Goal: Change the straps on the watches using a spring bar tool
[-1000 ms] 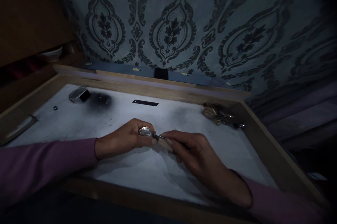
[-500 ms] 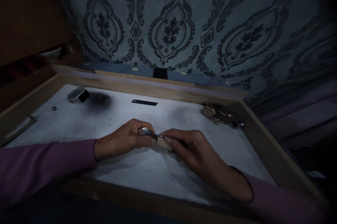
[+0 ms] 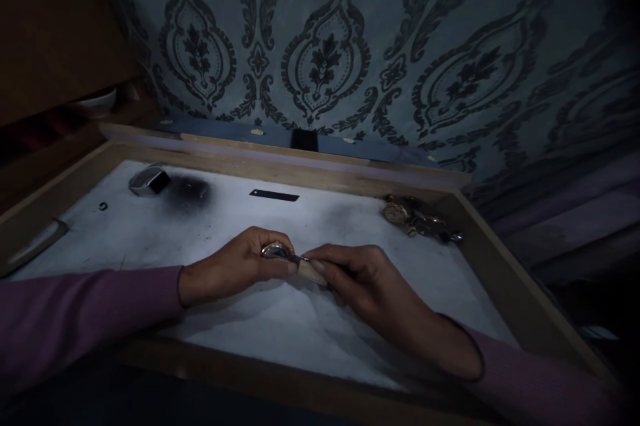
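Between the thumb and fingers of my left hand [image 3: 250,259] is a round gold-rimmed watch [image 3: 275,251], its shiny face tilted up. A pale, flat strap [image 3: 312,273] runs from the watch's right side toward my right hand [image 3: 365,273]. That hand is closed in a pinch on a slim metal tool [image 3: 303,259], whose tip lies at the edge of the watch by the strap. Its thumb also rests against the strap. Most of the tool is hidden inside the right fingers, and dim light blurs the exact contact.
A shallow wooden-rimmed tray [image 3: 320,176] with a white bottom surrounds both hands. Inside it lie a silver wristwatch [image 3: 149,181], a black flat strip [image 3: 275,195], a small black ring-like piece [image 3: 103,206], a curved piece [image 3: 47,243] and a heap of watches [image 3: 420,219].
Both hands hold nearly the same pose. The watch face looks slightly darker, and my right wrist has shifted a little. Everything else stays put.
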Available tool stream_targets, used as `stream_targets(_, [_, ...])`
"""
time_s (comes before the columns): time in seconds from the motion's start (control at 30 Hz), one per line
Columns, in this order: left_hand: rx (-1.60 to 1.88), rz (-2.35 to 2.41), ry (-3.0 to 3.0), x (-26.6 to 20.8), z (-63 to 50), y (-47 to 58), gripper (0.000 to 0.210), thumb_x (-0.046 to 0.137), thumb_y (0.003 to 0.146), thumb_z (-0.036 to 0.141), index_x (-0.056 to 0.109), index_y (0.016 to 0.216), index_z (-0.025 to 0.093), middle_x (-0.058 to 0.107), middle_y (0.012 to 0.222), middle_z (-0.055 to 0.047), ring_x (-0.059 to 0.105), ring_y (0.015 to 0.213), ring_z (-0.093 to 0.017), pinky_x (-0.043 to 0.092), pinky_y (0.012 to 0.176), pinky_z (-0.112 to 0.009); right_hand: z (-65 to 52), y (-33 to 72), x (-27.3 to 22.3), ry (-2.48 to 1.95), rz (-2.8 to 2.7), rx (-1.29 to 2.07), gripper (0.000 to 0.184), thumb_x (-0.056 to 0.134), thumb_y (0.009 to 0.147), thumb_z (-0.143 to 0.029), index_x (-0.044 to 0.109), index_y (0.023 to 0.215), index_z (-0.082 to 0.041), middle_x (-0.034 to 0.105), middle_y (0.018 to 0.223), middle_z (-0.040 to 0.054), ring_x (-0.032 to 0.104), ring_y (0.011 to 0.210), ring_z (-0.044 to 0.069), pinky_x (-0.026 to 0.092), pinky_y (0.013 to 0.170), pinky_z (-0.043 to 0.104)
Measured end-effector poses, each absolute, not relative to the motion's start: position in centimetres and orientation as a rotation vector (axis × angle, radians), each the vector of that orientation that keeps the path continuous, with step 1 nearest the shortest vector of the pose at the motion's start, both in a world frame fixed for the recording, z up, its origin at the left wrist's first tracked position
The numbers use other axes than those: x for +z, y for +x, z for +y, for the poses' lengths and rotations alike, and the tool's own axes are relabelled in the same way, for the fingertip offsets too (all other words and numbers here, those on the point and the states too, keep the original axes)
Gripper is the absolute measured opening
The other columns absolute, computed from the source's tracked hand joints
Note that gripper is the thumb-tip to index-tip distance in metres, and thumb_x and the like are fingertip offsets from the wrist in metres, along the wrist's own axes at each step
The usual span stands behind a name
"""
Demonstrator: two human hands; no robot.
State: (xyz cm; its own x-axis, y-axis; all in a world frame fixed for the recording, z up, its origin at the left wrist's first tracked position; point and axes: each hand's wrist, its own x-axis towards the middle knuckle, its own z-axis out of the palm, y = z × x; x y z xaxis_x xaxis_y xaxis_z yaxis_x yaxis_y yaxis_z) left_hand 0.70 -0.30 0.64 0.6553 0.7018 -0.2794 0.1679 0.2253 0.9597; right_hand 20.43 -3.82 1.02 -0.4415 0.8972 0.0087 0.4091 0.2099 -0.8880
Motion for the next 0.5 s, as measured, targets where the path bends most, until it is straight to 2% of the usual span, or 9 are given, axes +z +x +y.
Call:
stream_targets(0.27, [0.45, 0.802, 1.326, 0.57, -0.45, 0.69, 0.03, 0.068, 0.076, 0.041, 0.054, 0.069, 0.016, 0.039, 0.058, 0.007, 0.031, 0.053, -0.008, 0.025, 0.052, -0.022, -3.93, 20.5, 1.07, -1.216, -1.922, 1.211, 0.029, 0.048, 0.093, -0.026, 0.07, 0.08, -0.013, 0.048, 0.055, -0.0021, 0.039, 0.049, 0.009, 0.031, 0.046, 0.021])
stream_targets(0.5, [0.471, 0.805, 1.355, 0.21, -0.54, 0.61, 0.023, 0.063, 0.079, 0.036, 0.055, 0.072, 0.016, 0.039, 0.059, 0.007, 0.031, 0.053, -0.008, 0.026, 0.052, -0.022, -3.84, 20.63, 0.91, -1.208, -1.893, 1.266, 0.029, 0.049, 0.093, -0.029, 0.073, 0.088, -0.013, 0.047, 0.053, -0.0029, 0.039, 0.046, 0.008, 0.03, 0.043, 0.021])
